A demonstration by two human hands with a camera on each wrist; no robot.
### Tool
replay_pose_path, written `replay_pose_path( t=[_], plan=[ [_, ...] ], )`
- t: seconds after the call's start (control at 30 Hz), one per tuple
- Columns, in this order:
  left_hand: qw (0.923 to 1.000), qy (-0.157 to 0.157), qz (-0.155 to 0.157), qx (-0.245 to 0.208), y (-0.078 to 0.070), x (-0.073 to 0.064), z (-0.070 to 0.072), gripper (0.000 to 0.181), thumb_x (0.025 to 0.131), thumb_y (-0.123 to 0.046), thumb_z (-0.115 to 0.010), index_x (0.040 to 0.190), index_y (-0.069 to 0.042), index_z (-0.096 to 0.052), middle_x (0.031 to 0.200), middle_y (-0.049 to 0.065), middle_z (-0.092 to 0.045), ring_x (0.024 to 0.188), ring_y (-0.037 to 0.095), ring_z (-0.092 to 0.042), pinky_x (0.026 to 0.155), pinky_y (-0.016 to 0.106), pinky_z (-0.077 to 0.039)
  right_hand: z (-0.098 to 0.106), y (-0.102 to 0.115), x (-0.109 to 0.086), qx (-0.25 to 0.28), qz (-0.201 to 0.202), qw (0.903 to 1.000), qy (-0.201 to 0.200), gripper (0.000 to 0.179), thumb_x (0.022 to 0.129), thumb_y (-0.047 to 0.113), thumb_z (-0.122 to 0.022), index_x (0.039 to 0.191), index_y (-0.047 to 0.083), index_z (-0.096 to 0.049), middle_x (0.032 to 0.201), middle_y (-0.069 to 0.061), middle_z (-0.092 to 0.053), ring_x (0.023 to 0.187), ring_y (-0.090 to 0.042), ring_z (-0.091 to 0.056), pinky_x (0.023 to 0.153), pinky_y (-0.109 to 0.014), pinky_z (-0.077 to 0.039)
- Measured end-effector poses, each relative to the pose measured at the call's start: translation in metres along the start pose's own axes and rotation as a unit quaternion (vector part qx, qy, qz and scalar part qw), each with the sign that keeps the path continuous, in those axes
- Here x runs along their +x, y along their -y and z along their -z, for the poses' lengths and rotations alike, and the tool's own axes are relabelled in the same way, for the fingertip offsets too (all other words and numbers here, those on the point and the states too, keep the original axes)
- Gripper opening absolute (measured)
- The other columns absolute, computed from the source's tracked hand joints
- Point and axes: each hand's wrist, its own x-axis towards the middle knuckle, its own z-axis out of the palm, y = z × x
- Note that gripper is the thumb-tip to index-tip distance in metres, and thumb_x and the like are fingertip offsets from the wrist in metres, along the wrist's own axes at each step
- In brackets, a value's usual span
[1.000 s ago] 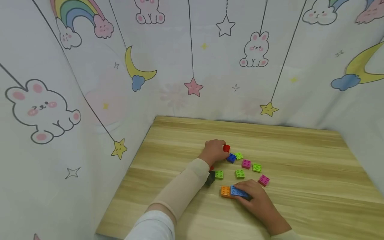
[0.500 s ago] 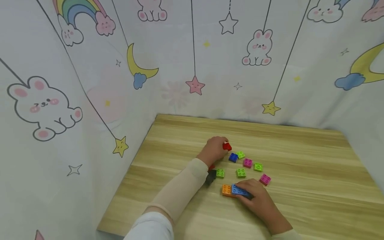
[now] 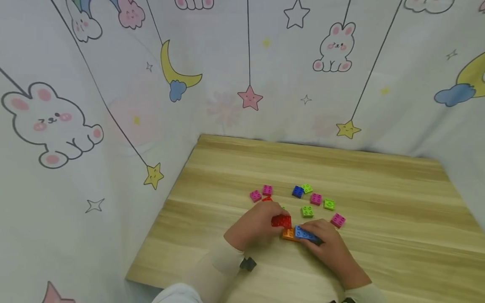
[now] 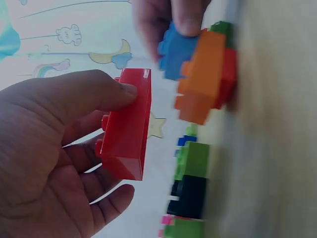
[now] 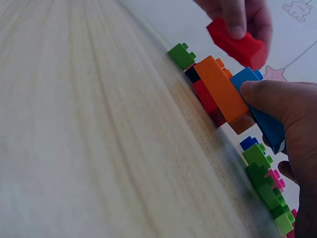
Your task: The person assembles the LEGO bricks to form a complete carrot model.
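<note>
My left hand (image 3: pixel 255 223) pinches a long red brick (image 4: pixel 130 124) between thumb and fingers, its studs facing the palm in the left wrist view. In the head view this red brick overlaps the left end of an orange brick (image 3: pixel 289 234). My right hand (image 3: pixel 327 242) grips a blue brick (image 3: pixel 304 233) that sits on the orange brick's right part and reaches past its end. The orange brick's left studs are bare. Under the orange one, another red brick (image 5: pixel 208 103) shows in the right wrist view. Fingers hide part of both held bricks.
Loose bricks lie behind the hands on the wooden table (image 3: pixel 386 189): a dark blue one (image 3: pixel 297 191), several lime green ones (image 3: pixel 307 211) and several pink ones (image 3: pixel 337 220). A patterned white cloth (image 3: pixel 273 118) hangs at the table's back and left.
My left hand has brought the red brick from the back of the table towards me, close to the orange brick. Pink bricks behind it have come into view. My right hand keeps its grip.
</note>
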Motion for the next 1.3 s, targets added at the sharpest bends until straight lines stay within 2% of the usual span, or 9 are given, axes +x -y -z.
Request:
replay_pose_path(
  t=[0.13,0.33,0.47,0.77,0.93,1.03,1.17,1.23,1.3],
  plan=[
    [0.9993,-0.009,-0.031,-0.020,0.007,-0.005,-0.013,0.031,0.091,-0.020,-0.080,0.121,-0.017,-0.076,0.109,-0.012,-0.069,0.094,0.002,-0.058,0.087,0.017,-0.049,0.000,-0.001,0.001,0.004,0.011,0.9999,-0.007,0.042,0.075,0.011,-0.093,0.114,0.016,-0.079,0.114,0.004,-0.073,0.105,-0.015,-0.065,0.097,-0.018,-0.045],
    [0.9992,0.000,-0.030,-0.028,0.006,-0.007,-0.019,0.032,0.091,-0.018,-0.080,0.122,-0.019,-0.077,0.115,-0.012,-0.070,0.104,0.004,-0.058,0.094,0.019,-0.048,-0.002,-0.002,0.002,0.015,0.022,0.9996,-0.011,0.042,0.074,0.009,-0.093,0.113,0.015,-0.079,0.112,0.003,-0.073,0.103,-0.017,-0.065,0.097,-0.017,-0.043],
    [0.9991,0.000,-0.040,-0.014,0.008,-0.006,-0.023,0.032,0.090,-0.020,-0.081,0.122,-0.020,-0.077,0.116,-0.013,-0.070,0.107,0.004,-0.058,0.096,0.019,-0.047,-0.003,-0.001,0.003,0.018,0.022,0.9995,-0.016,0.042,0.074,0.008,-0.093,0.113,0.015,-0.080,0.111,0.004,-0.074,0.103,-0.016,-0.065,0.096,-0.017,-0.044],
    [0.9967,0.003,-0.062,0.052,0.003,0.002,-0.028,0.032,0.089,-0.025,-0.083,0.121,-0.017,-0.079,0.095,-0.011,-0.061,0.085,0.005,-0.049,0.075,0.015,-0.040,0.001,0.004,0.006,0.024,0.000,0.9997,-0.008,0.042,0.074,0.008,-0.093,0.113,0.017,-0.080,0.111,0.004,-0.074,0.102,-0.015,-0.065,0.095,-0.016,-0.044],
    [0.9975,-0.004,-0.046,0.053,-0.001,0.002,-0.030,0.030,0.088,-0.025,-0.084,0.117,-0.017,-0.079,0.098,-0.012,-0.063,0.089,0.004,-0.051,0.079,0.016,-0.041,0.002,0.005,0.005,0.022,0.009,0.9996,-0.013,0.044,0.073,0.005,-0.093,0.113,0.017,-0.080,0.109,0.004,-0.074,0.100,-0.016,-0.065,0.093,-0.014,-0.043],
    [0.9985,-0.008,-0.036,0.040,-0.001,-0.001,-0.035,0.028,0.088,-0.024,-0.083,0.115,-0.018,-0.077,0.102,-0.013,-0.065,0.093,0.004,-0.052,0.082,0.016,-0.043,0.003,0.002,0.002,0.008,0.010,0.9998,-0.012,0.044,0.076,0.009,-0.092,0.117,0.015,-0.079,0.112,0.005,-0.073,0.103,-0.016,-0.064,0.095,-0.015,-0.041],
    [0.9986,-0.023,-0.035,0.031,-0.001,-0.005,-0.039,0.028,0.087,-0.024,-0.082,0.114,-0.021,-0.075,0.105,-0.015,-0.064,0.096,0.004,-0.051,0.085,0.018,-0.044,0.017,-0.015,-0.003,-0.036,-0.013,0.9968,-0.070,0.042,0.080,0.009,-0.087,0.121,0.006,-0.076,0.116,-0.003,-0.072,0.109,-0.025,-0.060,0.099,-0.031,-0.039],
    [0.9979,-0.036,-0.040,0.036,-0.001,-0.005,-0.039,0.030,0.088,-0.025,-0.081,0.117,-0.022,-0.074,0.107,-0.014,-0.065,0.097,0.004,-0.051,0.086,0.020,-0.044,0.028,-0.028,-0.005,-0.061,-0.046,0.9919,-0.102,0.043,0.080,0.005,-0.085,0.122,0.002,-0.074,0.118,-0.010,-0.070,0.111,-0.032,-0.057,0.098,-0.042,-0.037],
    [0.9971,-0.046,-0.042,0.043,-0.001,-0.003,-0.039,0.034,0.088,-0.027,-0.081,0.121,-0.023,-0.073,0.111,-0.014,-0.065,0.101,0.005,-0.051,0.090,0.022,-0.044,0.039,-0.040,-0.006,-0.083,-0.084,0.9869,-0.109,0.044,0.079,0.005,-0.086,0.121,0.000,-0.073,0.119,-0.016,-0.068,0.111,-0.039,-0.055,0.094,-0.051,-0.035]
  ],
)
